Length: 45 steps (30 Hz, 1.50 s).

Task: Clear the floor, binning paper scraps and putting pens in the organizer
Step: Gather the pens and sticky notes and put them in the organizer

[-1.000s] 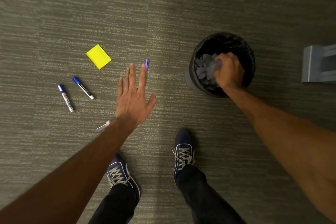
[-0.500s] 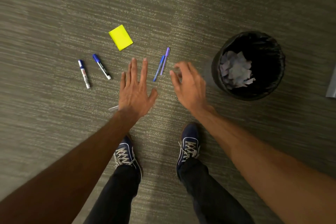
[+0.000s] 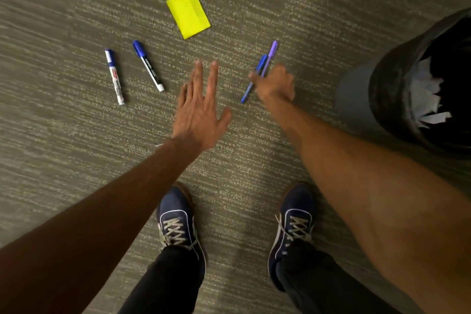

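Observation:
Two slim pens lie side by side on the carpet, a blue pen (image 3: 248, 89) and a purple pen (image 3: 270, 55). My right hand (image 3: 275, 83) is down on them with fingers curled round their middle. My left hand (image 3: 201, 109) hovers flat with straight fingers over bare carpet, holding nothing. Two blue-capped white markers lie to the left: one marker (image 3: 114, 76) further left, the other marker (image 3: 148, 66) beside it. A folded yellow paper (image 3: 188, 13) lies beyond the hands. The black bin (image 3: 397, 89) at right holds white paper scraps (image 3: 428, 94).
My two dark blue shoes (image 3: 178, 222) stand on the grey-green carpet just behind the hands. A small white scrap tip (image 3: 159, 145) peeks out by my left wrist. The organizer is out of view.
My right hand left the bin, crossed to the two slim pens and closed its fingers on them. The view shifted left and nearer the floor. My left hand stayed spread.

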Tool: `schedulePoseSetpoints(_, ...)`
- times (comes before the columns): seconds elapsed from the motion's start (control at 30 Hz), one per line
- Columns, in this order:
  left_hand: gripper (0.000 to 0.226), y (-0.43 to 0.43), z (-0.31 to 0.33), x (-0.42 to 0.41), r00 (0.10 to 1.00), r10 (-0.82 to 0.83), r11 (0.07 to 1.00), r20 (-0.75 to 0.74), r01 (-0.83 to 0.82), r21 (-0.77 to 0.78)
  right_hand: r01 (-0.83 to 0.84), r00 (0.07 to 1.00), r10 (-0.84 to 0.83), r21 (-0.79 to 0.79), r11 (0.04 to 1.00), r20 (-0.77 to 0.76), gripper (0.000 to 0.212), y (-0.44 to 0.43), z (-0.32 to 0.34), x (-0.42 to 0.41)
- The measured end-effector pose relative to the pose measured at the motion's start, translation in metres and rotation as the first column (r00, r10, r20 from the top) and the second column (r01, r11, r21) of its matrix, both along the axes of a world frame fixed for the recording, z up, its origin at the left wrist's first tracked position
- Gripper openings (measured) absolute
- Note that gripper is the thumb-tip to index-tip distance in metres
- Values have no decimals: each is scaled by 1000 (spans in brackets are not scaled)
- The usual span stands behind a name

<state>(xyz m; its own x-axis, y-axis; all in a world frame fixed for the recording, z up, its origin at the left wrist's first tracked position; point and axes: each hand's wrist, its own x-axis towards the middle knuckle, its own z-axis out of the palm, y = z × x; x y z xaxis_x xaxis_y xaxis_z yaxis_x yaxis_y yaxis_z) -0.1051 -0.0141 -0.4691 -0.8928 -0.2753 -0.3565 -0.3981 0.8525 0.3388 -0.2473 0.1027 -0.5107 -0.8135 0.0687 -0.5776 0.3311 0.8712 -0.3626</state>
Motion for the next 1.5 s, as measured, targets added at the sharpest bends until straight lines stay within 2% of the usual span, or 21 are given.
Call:
schedulePoseSetpoints(0.07,93,-3,-12,1,1000,-14,1000,-6,14,28,75,997,-75,9,997,-7,55,-11,-13,-2)
schedulePoseSetpoints(0.3,92,-12,-21,1,1000,23,996,1,-23,81,130,991,-132,71,989,19,50,-28,-31,-7)
schedulePoseSetpoints(0.43,90,-17,-21,-2,994,103,986,21,-105,128,140,990,-140,82,987,-13,34,-35,-27,-9)
schedulePoseSetpoints(0.57,88,-21,-14,-5,980,198,959,23,-198,203,147,989,-149,47,988,27,33,-34,-21,-9)
schedulePoseSetpoints(0.63,86,-22,-9,-8,970,241,923,13,-233,307,142,987,-141,-12,990,76,25,-31,-15,-9)
schedulePoseSetpoints(0.67,85,-23,-5,-11,953,300,856,33,-284,433,145,985,-138,-70,987,100,19,-30,-10,-8)
schedulePoseSetpoints(0.7,85,-24,1,-16,910,401,715,103,-381,586,144,985,-127,-141,980,120,14,-29,-7,-7)
schedulePoseSetpoints(0.73,87,-25,7,-21,838,502,510,215,-487,709,133,985,-107,-208,969,133,12,-29,-1,-5)
schedulePoseSetpoints(0.77,88,-26,13,-27,763,559,321,326,-561,763,108,988,-72,-273,956,138,11,-30,8,-2)
schedulePoseSetpoints(0.8,87,-28,19,-34,717,578,224,390,-599,768,79,988,-29,-333,940,152,10,-30,19,2)
schedulePoseSetpoints(0.87,84,-29,29,-42,688,580,152,436,-617,772,11,984,70,-453,892,162,11,-33,46,9)
schedulePoseSetpoints(0.93,72,-32,38,-49,662,578,42,477,-608,793,-49,973,158,-523,851,167,13,-36,70,16)
schedulePoseSetpoints(1.03,24,-40,48,-53,632,602,-55,487,-576,815,-129,948,272,-586,800,163,14,-41,99,24)
schedulePoseSetpoints(1.07,16,-42,51,-51,617,615,-79,491,-572,817,-143,941,297,-605,784,163,13,-43,105,26)
schedulePoseSetpoints(1.3,15,-60,66,-33,502,658,-282,562,-528,801,-190,907,382,-637,747,178,18,-55,129,27)
schedulePoseSetpoints(1.4,15,-76,64,-26,465,685,-331,560,-486,809,-138,939,303,-626,767,164,12,-59,125,20)
schedulePoseSetpoints(1.5,23,-90,59,-20,409,709,-381,574,-463,800,-100,982,170,-555,826,77,15,-69,106,8)
